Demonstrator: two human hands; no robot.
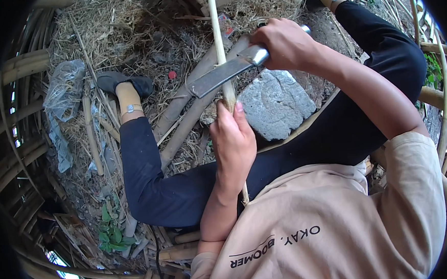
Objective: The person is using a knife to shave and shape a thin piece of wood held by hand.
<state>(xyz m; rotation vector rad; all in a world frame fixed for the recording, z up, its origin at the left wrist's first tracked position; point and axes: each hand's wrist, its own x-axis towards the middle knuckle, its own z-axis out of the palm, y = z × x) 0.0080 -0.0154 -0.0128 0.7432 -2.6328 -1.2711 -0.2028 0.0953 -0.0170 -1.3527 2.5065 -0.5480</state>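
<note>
My left hand (234, 141) is closed round a long, thin pale stick (217, 32), which runs from the top of the view down past my wrist toward my shirt. In my right hand (286, 43) is the handle of a broad-bladed knife (219, 77), with a shiny metal collar where the blade begins. The blade lies across the stick a little beyond my left fingers. Whether its edge bites into the stick I cannot tell. Just right of my left hand sits a rough grey stone block (277, 104).
Bamboo poles (177, 117) lie on the ground between my legs, beside the block. Dry straw (104, 34) covers the far ground. Crumpled clear plastic (66, 90) and a leafy green plant (114, 230) are at the left. Bamboo slats (22, 67) line the left side.
</note>
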